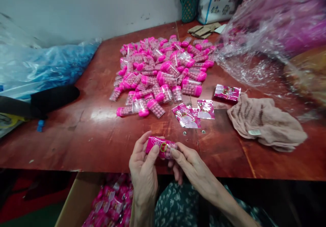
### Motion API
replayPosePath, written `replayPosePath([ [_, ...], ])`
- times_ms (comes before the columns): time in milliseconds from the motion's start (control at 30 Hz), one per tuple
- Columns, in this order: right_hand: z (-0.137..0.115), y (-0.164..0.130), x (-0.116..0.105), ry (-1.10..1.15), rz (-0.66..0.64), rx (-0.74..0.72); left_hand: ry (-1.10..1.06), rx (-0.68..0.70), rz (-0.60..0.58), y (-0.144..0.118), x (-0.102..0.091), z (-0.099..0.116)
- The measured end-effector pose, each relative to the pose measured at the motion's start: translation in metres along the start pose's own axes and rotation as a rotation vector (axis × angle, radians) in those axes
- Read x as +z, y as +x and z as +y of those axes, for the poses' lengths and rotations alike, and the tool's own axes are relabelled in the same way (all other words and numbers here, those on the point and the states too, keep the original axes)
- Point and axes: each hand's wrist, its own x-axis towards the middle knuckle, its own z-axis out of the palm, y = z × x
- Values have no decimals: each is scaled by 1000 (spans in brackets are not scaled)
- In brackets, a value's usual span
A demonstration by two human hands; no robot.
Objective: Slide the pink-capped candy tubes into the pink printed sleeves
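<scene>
Between my hands, just above the table's front edge, is a small clear candy container [166,149] of pink balls with a printed pink sleeve around its left part. My left hand [144,166] grips the sleeved end, thumb on top. My right hand [189,160] pinches the clear right end between thumb and fingers. Beyond them lies a large heap of similar candy containers [168,74] with pink caps. Several flat printed sleeves [187,115] lie on the table to the right of the heap's near edge.
A stack of sleeves [227,93] sits beside a crumpled beige cloth [265,121]. Plastic bags of blue pieces [51,64] and pink pieces [282,19] flank the red-brown table [99,135]. Below its edge, a cardboard box [78,199] holds many sleeved containers. Cardboard pieces [202,31] lie at the back.
</scene>
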Motion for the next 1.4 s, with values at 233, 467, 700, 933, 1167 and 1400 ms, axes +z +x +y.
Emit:
replayPosePath([
  [233, -6, 0, -9, 54, -23, -58, -37, -89, -60, -1, -3, 1],
  [467, -11, -2, -10, 75, -40, -76, -5, -123, -173, -7, -5, 2],
  [700, -10, -2, -6, 86, -89, -20, -3, -142, -254, -3, -12, 5],
  [933, -9, 1, -15, 12, -72, -80, 186, -10, -141, -2, -15, 3],
  [1167, -11, -5, -23, -153, -121, -103, 375, -96, -263, -9, -17, 12],
  [1400, -8, -8, -22, -221, -110, -106, 369, -169, -317, -6, -23, 10],
])
